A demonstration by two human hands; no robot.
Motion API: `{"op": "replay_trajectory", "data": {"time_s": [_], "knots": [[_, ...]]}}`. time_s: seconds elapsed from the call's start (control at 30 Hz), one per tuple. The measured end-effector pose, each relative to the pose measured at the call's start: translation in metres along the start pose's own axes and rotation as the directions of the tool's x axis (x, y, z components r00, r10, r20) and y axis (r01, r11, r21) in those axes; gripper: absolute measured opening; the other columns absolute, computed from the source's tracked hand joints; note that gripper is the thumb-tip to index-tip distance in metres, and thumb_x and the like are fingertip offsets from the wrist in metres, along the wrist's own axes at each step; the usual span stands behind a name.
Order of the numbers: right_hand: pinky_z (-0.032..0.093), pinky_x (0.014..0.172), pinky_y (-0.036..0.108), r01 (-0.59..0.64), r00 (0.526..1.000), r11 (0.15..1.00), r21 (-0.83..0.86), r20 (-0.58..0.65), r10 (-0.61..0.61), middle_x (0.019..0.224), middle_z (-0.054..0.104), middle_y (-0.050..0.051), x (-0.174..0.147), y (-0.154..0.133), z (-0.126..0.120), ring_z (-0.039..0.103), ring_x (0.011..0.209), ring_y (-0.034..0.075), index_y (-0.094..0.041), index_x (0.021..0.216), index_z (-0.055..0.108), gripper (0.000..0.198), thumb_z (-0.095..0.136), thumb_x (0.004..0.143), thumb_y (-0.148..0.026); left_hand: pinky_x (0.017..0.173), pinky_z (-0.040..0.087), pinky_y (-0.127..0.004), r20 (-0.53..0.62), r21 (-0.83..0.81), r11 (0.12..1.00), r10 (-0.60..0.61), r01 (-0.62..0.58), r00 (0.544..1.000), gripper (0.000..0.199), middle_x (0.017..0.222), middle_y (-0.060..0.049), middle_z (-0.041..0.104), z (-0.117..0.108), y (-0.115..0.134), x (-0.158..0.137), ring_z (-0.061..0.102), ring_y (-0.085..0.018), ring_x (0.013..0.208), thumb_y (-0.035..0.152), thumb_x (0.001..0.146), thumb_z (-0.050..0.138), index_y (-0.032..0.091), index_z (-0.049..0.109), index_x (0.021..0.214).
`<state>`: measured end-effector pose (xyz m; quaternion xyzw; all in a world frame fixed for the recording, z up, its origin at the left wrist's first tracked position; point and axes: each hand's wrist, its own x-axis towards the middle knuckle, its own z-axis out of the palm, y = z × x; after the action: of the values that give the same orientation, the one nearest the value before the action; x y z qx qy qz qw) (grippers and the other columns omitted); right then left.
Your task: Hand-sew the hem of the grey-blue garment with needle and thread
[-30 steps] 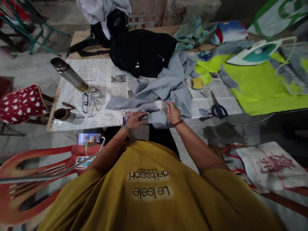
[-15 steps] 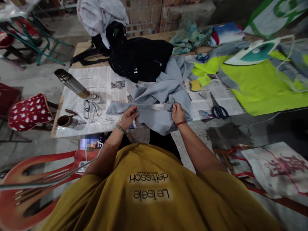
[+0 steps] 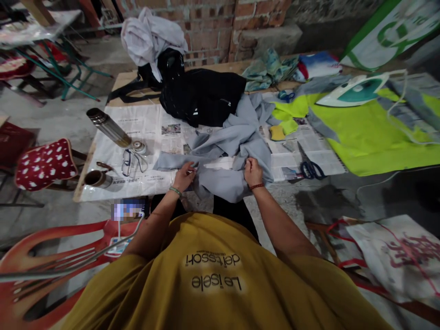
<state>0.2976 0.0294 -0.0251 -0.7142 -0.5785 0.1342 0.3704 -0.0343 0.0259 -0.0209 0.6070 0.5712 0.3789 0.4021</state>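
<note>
A length of grey cloth [image 3: 223,183] runs in loose folds over the newspaper and hangs past the table's near edge. My left hand [image 3: 184,176] pinches its left part between thumb and fingers, the fingertips partly hidden. On the other side my right hand [image 3: 253,172] is closed on the same cloth, knuckles upward. Between the two hands the fabric sags a little. Behind it lies a black bag [image 3: 204,96], which the cloth's far folds touch. Dark-handled scissors [image 3: 309,166] rest on the newspaper to the right of my right hand.
On the left stand a thermos [image 3: 109,127], its lid, eyeglasses [image 3: 128,162] and a brown cup [image 3: 97,179]. A yellow sponge-like block [image 3: 277,133] lies right of the cloth. An iron [image 3: 354,90] sits on neon-yellow fabric [image 3: 371,133]. A red chair [image 3: 51,238] is at my left.
The view has tilted so the table sits slightly lower in the picture. My left hand's fingers have shifted a little on the cloth; my right hand keeps its grip.
</note>
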Motion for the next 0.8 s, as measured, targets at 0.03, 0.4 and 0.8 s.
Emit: {"op": "replay_trajectory", "data": {"time_s": [0.03,0.4,0.8], "knots": [[0.052,0.082,0.034,-0.001,1.000,1.000,0.011,-0.001,0.001,0.085,0.068,0.008,0.000,0.000,-0.001,0.064,0.080,0.021,-0.022,0.096,0.054,0.023,0.037,0.094,-0.037,0.052,0.049,-0.020,-0.044,0.041,0.999,0.015,-0.014,0.999,0.046,0.098,-0.004,0.073,-0.001,0.003,0.001,0.052,-0.007,0.051,0.030,0.087,0.068,0.018,0.063,0.131],[0.053,0.076,0.033,-0.023,0.999,0.998,0.060,-0.033,0.025,0.077,0.067,0.007,0.000,-0.007,-0.007,0.064,0.077,0.022,-0.024,0.090,0.051,0.023,0.036,0.093,-0.041,0.098,0.051,-0.043,0.356,0.453,0.781,0.282,-0.429,0.891,0.013,0.106,-0.009,0.074,0.029,0.052,0.034,0.066,-0.029,0.105,0.018,0.079,0.078,0.020,0.075,0.091],[0.053,0.083,0.036,-0.045,0.999,0.999,0.018,-0.008,0.045,0.086,0.070,0.010,0.001,-0.001,-0.003,0.066,0.081,0.024,-0.023,0.097,0.053,0.028,0.033,0.092,-0.042,0.098,0.045,-0.048,0.401,0.590,0.720,0.131,-0.365,0.907,0.009,0.095,-0.007,0.073,0.028,0.049,0.021,0.068,-0.028,0.094,0.026,0.084,0.078,0.022,0.074,0.092]]}}
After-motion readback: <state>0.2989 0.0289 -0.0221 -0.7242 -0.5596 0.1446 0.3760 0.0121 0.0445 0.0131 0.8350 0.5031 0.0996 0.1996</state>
